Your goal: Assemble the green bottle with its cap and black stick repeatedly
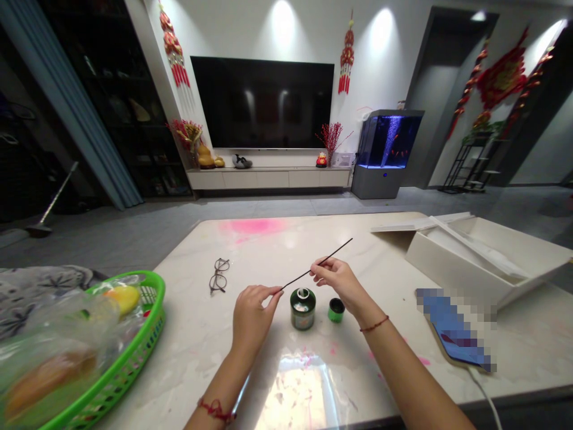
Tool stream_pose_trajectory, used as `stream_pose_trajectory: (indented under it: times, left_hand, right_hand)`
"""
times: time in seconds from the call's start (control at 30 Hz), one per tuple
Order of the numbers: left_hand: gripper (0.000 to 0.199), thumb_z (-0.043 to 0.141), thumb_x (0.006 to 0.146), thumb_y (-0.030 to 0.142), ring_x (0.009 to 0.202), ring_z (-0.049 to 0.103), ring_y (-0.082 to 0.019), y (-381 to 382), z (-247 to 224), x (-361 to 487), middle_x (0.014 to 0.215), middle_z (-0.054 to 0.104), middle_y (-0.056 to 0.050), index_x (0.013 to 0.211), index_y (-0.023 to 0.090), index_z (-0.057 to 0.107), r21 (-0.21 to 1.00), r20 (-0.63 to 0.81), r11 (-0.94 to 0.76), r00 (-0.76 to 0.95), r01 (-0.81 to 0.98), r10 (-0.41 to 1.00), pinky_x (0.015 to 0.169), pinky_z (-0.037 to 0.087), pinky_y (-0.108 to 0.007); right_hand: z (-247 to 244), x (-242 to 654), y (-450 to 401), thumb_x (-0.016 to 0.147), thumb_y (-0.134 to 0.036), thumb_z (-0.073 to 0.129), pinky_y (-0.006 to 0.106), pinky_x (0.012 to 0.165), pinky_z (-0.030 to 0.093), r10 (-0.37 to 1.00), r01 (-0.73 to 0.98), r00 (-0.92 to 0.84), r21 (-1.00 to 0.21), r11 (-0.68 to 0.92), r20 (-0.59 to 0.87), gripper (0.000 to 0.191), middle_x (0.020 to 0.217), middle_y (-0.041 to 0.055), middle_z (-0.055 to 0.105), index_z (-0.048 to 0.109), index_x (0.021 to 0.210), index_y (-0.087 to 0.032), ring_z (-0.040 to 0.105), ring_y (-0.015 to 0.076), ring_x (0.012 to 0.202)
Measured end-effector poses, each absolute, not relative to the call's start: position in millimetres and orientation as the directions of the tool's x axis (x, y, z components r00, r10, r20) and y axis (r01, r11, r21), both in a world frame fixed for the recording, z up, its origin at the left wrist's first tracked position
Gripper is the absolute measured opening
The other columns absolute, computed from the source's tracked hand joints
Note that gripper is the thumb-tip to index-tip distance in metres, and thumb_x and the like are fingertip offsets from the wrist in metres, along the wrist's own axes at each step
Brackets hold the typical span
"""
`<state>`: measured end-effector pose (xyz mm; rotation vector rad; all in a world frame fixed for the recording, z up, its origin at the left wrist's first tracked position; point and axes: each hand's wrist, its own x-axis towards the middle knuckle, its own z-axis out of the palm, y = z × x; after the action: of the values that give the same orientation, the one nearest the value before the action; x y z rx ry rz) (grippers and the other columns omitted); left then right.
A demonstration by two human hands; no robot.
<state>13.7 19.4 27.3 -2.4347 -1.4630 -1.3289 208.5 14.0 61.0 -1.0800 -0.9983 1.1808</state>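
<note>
A thin dark stick slants up to the right above the table, held between both hands. My left hand pinches its lower left end between thumb and fingertips. Further up the stick, my right hand grips it with thumb and fingers, and its tip sticks out beyond. Just below the stick stands a small green glass bottle with an open white-rimmed mouth. A small green cap sits on the table to the right of the bottle, below my right hand.
Eyeglasses lie on the white table at left. A green basket with bagged items fills the near left. At right are an open white box and a phone with a cable. Pink stains mark the tabletop.
</note>
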Motion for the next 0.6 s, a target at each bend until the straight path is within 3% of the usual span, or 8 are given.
stream_pose_trajectory:
  times: [0.3,0.6]
  left_hand:
    - [0.015,0.058,0.077,0.033,0.07,0.061,-0.017,15,35,22,0.072,0.07,0.0,0.076,0.023,0.069,0.435,0.659,-0.579,0.194,0.69,0.727,0.07,0.045,-0.032]
    - [0.018,0.059,0.075,0.038,0.082,0.063,-0.019,18,29,22,0.085,0.071,-0.001,0.082,0.025,0.069,0.555,0.577,-0.515,0.144,0.653,0.804,0.081,0.047,-0.036]
  right_hand:
    - [57,199,11,0.059,-0.036,0.071,0.027,0.062,0.044,0.987,-0.199,0.093,-0.969,0.145,0.129,0.027,0.071,0.0024,0.063,0.064,0.076,-0.016,0.056,0.0126,0.064]
    - [60,220,18,0.058,-0.04,0.072,0.029,0.07,0.046,0.951,-0.275,0.279,-0.939,0.208,0.129,0.032,0.073,0.0022,0.063,0.061,0.075,-0.015,0.057,0.012,0.064]
